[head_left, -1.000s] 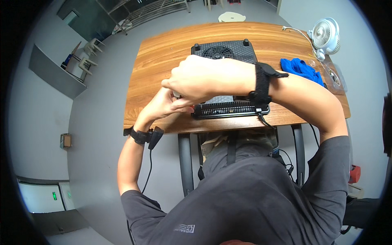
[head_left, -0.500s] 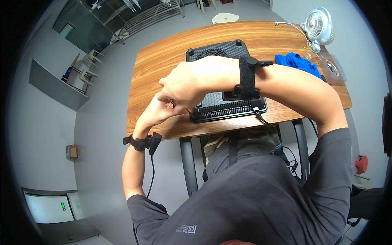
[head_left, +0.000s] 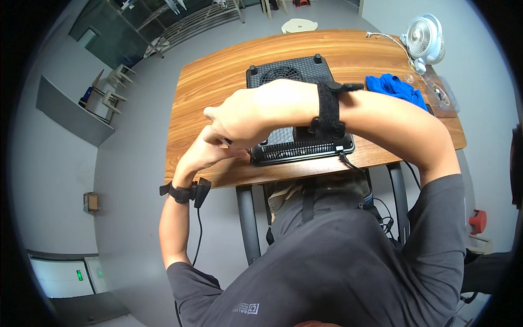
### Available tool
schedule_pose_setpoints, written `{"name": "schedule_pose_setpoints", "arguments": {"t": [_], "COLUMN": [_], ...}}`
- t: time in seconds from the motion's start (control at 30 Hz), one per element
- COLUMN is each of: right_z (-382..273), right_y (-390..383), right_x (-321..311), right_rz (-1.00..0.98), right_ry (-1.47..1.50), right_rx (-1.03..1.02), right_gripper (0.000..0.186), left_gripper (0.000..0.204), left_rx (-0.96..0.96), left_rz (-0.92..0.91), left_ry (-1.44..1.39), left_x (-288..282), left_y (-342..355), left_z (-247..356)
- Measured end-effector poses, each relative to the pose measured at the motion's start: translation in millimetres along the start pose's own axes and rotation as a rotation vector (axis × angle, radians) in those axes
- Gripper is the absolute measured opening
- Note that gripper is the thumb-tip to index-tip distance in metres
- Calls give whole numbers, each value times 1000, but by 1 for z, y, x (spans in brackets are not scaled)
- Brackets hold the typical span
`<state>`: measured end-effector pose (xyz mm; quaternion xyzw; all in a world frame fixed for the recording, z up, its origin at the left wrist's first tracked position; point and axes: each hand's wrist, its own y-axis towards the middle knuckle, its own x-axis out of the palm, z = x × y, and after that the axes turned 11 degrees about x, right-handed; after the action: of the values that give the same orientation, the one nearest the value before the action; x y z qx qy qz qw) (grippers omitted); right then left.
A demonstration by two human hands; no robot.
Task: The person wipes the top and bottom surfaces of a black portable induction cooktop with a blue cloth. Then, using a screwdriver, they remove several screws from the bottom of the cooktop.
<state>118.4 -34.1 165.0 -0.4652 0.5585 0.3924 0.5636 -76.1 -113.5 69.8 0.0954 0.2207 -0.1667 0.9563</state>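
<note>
Black cable (head_left: 199, 234), one: hangs off the strap (head_left: 184, 192) on the left wrist. I judge it could snag on the table (head_left: 190, 103) if that arm swung wide.

Black cord (head_left: 348, 162), one: at the appliance's near right corner. A leaning body might tug it and shift the appliance.

Left hand (head_left: 202, 150): fingers bent, drawn in against the right, thumb toward the appliance's near left corner. A red fleck (head_left: 248, 151) shows there; whether it is gripped, I cannot tell.

Right hand (head_left: 239, 117): reached across to the left, back uppermost, fingers curled and mostly hidden; their opening and hold I cannot tell. A small part could slip unseen, the hands covering the work.

Black appliance (head_left: 305, 150), one: flat, feet and fan grille up, mid-table, beneath the right forearm. Sideways pressure could slide it.

Containers, two. Cardboard box (head_left: 91, 201): left, well apart from the table; contents not visible. Clear tray (head_left: 451, 109): far right, past the blue cloth (head_left: 395, 90); holds something pale, too small to name.
</note>
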Motion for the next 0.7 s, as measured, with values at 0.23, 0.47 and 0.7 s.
{"name": "schedule_pose_setpoints", "arguments": {"t": [0.23, 0.47, 0.7], "right_z": [-9, 11, 1], "right_y": [0, 2, 6], "right_x": [-17, 4, 2], "right_rz": [-101, -4, 38], "right_ry": [12, 141, -1], "right_rx": [139, -103, 71], "right_gripper": [36, 27, 28], "left_gripper": [28, 39, 34], "left_rx": [-52, -17, -9], "left_rz": [29, 23, 155], "left_ry": [43, -2, 86], "left_x": [8, -2, 19], "left_y": [5, 0, 8], "left_z": [6, -16, 0]}}
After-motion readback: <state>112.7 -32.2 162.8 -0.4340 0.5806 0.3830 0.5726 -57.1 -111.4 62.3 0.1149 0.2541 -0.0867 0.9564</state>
